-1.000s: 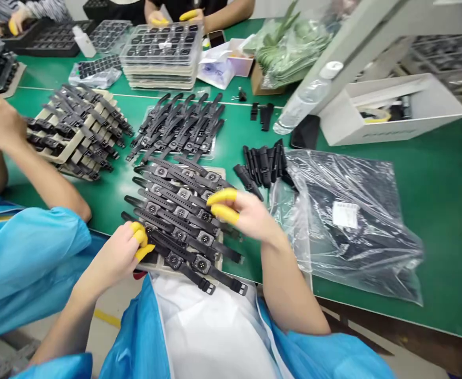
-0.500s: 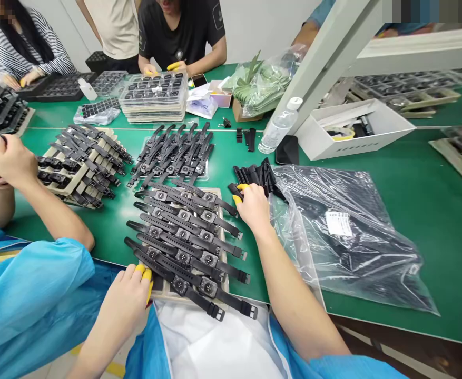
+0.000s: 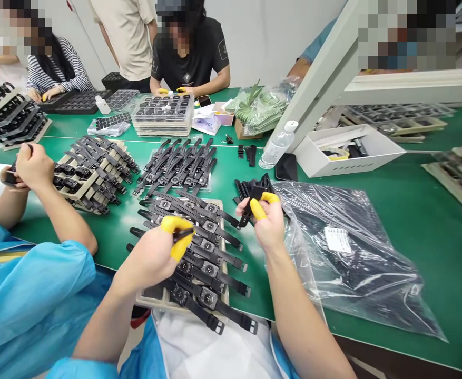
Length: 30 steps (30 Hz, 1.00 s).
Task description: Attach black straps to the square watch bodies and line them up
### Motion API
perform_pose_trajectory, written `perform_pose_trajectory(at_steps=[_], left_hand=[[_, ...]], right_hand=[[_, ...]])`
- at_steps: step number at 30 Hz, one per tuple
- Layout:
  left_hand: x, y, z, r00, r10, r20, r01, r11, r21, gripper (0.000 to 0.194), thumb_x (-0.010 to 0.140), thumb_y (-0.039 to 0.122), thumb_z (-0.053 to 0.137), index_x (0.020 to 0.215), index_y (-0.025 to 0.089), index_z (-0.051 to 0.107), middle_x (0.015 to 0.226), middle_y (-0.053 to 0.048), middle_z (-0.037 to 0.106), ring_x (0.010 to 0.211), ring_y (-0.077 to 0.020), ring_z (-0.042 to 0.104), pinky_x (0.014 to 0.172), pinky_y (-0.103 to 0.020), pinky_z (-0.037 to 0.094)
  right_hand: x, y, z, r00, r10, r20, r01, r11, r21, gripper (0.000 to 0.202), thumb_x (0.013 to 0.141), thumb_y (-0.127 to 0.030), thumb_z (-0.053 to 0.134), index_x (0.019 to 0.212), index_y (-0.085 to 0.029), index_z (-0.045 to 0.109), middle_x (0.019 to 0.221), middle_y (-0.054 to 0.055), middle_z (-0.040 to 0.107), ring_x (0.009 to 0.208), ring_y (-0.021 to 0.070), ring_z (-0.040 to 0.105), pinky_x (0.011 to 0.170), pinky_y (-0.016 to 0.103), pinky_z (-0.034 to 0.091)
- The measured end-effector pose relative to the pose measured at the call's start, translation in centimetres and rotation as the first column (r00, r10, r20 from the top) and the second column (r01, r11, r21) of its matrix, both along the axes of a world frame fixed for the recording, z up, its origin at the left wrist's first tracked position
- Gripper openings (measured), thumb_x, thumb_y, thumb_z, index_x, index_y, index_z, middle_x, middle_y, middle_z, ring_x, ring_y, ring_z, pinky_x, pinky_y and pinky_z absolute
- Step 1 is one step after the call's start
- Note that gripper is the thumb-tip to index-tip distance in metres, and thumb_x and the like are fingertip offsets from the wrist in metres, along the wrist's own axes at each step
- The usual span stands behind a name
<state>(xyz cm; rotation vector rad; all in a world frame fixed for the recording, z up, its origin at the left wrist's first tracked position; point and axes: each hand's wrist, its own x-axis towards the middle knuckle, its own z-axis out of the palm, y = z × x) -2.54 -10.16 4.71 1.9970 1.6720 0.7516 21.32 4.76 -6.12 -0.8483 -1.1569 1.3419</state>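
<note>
My left hand [image 3: 155,255], with yellow finger cots, pinches a small dark piece [image 3: 183,234] above the tray; edge-on, it looks like a watch case. My right hand [image 3: 268,221], also in yellow cots, holds a black watch strap [image 3: 247,210] beside the tray's right side. A pile of loose black straps [image 3: 254,185] lies just behind that hand. Below my left hand, rows of black smartwatches [image 3: 209,269] with straps fitted rest across a beige tray [image 3: 155,301]. Their straps overhang its edges.
Left of me, a co-worker's hands [image 3: 33,166] hold a dark item near stacked watch trays [image 3: 92,173]. More watches [image 3: 177,163] lie behind my tray. A plastic bag of straps [image 3: 353,252], a bottle [image 3: 280,145], a phone [image 3: 286,167] and a white box [image 3: 349,152] stand right.
My left hand has risen from the tray's near left corner with the dark piece. My right hand has drawn slightly back from the strap pile, lifting a strap.
</note>
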Motion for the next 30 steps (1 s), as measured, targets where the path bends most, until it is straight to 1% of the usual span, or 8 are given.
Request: perform_pose_trajectory(at_steps=[4,6,8,10,12,18,25,30], left_hand=[[2.7,7.2,-2.7,0.986,-0.031,0.166,0.021,0.998,0.062,0.029,0.102,0.019,0.048,0.131,0.017,0.050,0.123,-0.015,0.072,0.114,-0.0247,0.074,0.098,-0.040,0.063],[3.1,9.4,-4.8,0.983,-0.065,0.171,0.049,0.994,0.097,0.032,0.101,0.016,0.047,0.132,0.016,0.051,0.130,-0.017,0.069,0.123,-0.0257,0.070,0.105,-0.043,0.059],[3.0,10.4,-6.6,0.981,-0.092,0.173,0.066,0.987,0.148,0.033,0.100,0.015,0.047,0.132,0.016,0.055,0.132,-0.017,0.069,0.127,-0.0262,0.067,0.109,-0.045,0.057],[2.8,10.5,-7.9,0.978,-0.120,0.172,0.087,0.978,0.188,0.035,0.099,0.014,0.048,0.132,0.016,0.058,0.132,-0.016,0.069,0.128,-0.0255,0.067,0.110,-0.044,0.056],[2.5,10.1,-8.4,0.974,-0.152,0.168,0.117,0.972,0.202,0.039,0.097,0.012,0.049,0.134,0.017,0.060,0.132,-0.014,0.070,0.126,-0.0238,0.067,0.110,-0.042,0.056],[2.1,9.5,-8.6,0.953,-0.279,0.115,0.247,0.940,0.237,0.062,0.087,0.000,0.045,0.144,0.022,0.058,0.142,-0.012,0.066,0.137,-0.0239,0.060,0.117,-0.048,0.051],[2.2,9.4,-8.2,0.954,-0.275,0.118,0.234,0.931,0.280,0.047,0.098,0.007,0.044,0.140,0.020,0.059,0.142,-0.012,0.066,0.135,-0.0227,0.061,0.114,-0.044,0.053],[2.6,9.4,-8.5,0.965,-0.238,0.108,0.200,0.938,0.282,0.049,0.096,0.005,0.042,0.140,0.021,0.058,0.136,-0.011,0.067,0.131,-0.0217,0.063,0.112,-0.042,0.055]], right_hand=[[-1.2,-2.2,1.8,0.934,0.258,-0.247,-0.296,0.946,-0.129,0.032,0.090,-0.045,0.071,0.103,-0.027,0.047,0.073,-0.007,0.056,0.050,0.0114,0.047,0.045,0.025,0.038],[-1.8,-3.0,1.9,0.887,0.350,-0.303,-0.409,0.899,-0.159,0.033,0.091,-0.049,0.069,0.104,-0.026,0.049,0.070,-0.008,0.053,0.047,0.0106,0.043,0.043,0.024,0.034],[-2.4,-3.6,1.7,0.839,0.451,-0.303,-0.514,0.840,-0.173,0.033,0.094,-0.052,0.067,0.103,-0.025,0.050,0.063,-0.009,0.050,0.044,0.0108,0.040,0.042,0.024,0.033],[-2.8,-4.0,1.2,0.793,0.544,-0.273,-0.597,0.783,-0.174,0.032,0.095,-0.052,0.067,0.100,-0.024,0.051,0.055,-0.010,0.049,0.042,0.0109,0.040,0.043,0.024,0.034],[-3.1,-4.3,0.8,0.772,0.585,-0.246,-0.629,0.757,-0.174,0.033,0.095,-0.051,0.068,0.097,-0.023,0.051,0.051,-0.010,0.049,0.042,0.0107,0.040,0.044,0.024,0.036],[-3.2,-4.2,0.7,0.799,0.534,-0.275,-0.594,0.773,-0.223,0.033,0.094,-0.050,0.069,0.091,-0.022,0.051,0.046,-0.011,0.048,0.038,0.0094,0.037,0.041,0.022,0.033],[-3.1,-3.8,1.1,0.782,0.510,-0.359,-0.607,0.753,-0.254,0.032,0.091,-0.047,0.072,0.091,-0.021,0.054,0.045,-0.012,0.046,0.036,0.0077,0.033,0.038,0.020,0.029],[-2.9,-3.7,1.6,0.787,0.493,-0.370,-0.602,0.744,-0.290,0.033,0.089,-0.048,0.074,0.088,-0.023,0.052,0.045,-0.011,0.045,0.036,0.0081,0.031,0.037,0.020,0.026]])
